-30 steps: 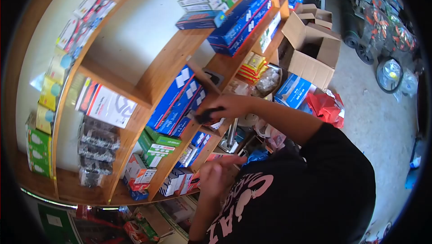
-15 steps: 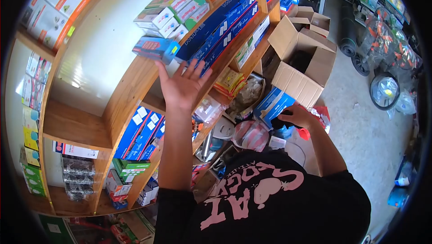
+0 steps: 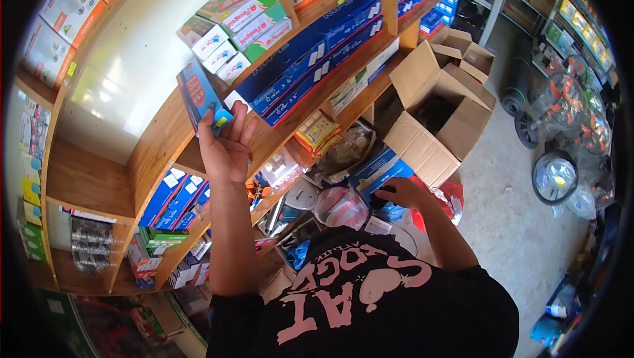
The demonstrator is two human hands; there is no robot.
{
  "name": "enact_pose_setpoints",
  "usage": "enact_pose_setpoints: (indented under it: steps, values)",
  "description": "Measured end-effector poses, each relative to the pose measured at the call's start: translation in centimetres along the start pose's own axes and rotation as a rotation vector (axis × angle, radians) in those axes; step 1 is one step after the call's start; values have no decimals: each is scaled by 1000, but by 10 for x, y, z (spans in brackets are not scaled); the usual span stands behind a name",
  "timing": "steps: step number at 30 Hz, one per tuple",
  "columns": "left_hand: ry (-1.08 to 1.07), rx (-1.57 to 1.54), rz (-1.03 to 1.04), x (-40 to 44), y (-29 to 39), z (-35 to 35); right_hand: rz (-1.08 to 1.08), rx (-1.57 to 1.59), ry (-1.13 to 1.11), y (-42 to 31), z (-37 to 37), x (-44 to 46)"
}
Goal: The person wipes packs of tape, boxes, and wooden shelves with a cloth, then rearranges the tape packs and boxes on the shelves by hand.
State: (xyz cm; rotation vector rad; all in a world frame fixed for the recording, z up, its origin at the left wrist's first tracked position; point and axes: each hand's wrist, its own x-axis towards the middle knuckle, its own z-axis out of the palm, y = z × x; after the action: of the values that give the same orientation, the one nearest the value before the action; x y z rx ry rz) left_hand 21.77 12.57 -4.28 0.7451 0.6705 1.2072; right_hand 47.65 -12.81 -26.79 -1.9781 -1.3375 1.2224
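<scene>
My left hand [image 3: 226,150] is raised to the shelf, thumb and fingers closed around the near end of a small blue box [image 3: 197,94]. The box is tilted beside a stack of white and green boxes [image 3: 247,24]. Long blue boxes [image 3: 310,61] lie on the same shelf to the right of my fingers. Lower down, my right hand [image 3: 404,194] is closed over a black item [image 3: 378,202], mostly hidden under the fingers, so its kind is unclear. Just beyond that hand is a larger blue box [image 3: 382,172].
An open cardboard carton [image 3: 422,140] stands past my right hand, with a second carton [image 3: 472,54] behind it. Yellow-red packets [image 3: 318,132] sit on a lower shelf. Plastic-wrapped wheels [image 3: 556,178] are on the concrete floor at right.
My left hand has moved left and closed on the small blue box, which has gone from lying flat to tilted. My right hand has shifted slightly left and down in view.
</scene>
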Motion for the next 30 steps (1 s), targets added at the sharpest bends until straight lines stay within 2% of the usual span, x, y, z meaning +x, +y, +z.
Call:
enact_pose_setpoints:
  steps: [5, 9, 11, 13, 14, 17, 19, 20, 23, 25, 27, 29, 30]
  values:
    - [-197, -253, -87, 18, 22, -20, -105, -81, 3, 4, -1, 7]
    - [-397, -610, -325, 34, 30, -48, -120, -120, 40, 2, -8, 9]
    - [-452, -622, -353, 15, 29, -41, -118, -111, 103, -2, -12, 5]
    - [-459, -610, -367, -11, 25, -39, -141, 6, 68, 0, -28, 8]
    - [-425, -608, -372, -25, 23, -39, -29, 109, 47, -10, -41, 5]
    - [-473, -415, -228, -54, 1, -72, -212, 183, 263, -40, -79, -9]
    - [-508, -311, -234, -86, -7, -84, -322, 321, 297, -69, -106, -23]
    - [-524, -259, -234, -100, -10, -88, -425, 314, 377, -84, -115, -28]
    - [-501, -312, -337, -133, -31, -101, -773, 417, 434, -145, -124, -44]
    - [-416, -293, -312, -149, -46, -97, -905, 348, 330, -181, -121, -52]
    - [-364, -274, -327, -162, -58, -92, -1147, 316, 258, -224, -102, -43]
    - [-354, -254, -379, -171, -62, -87, -1258, 119, 332, -258, -79, -27]
    - [-490, -158, -379, -173, -69, -96, -1282, -2, 388, -269, -69, -15]
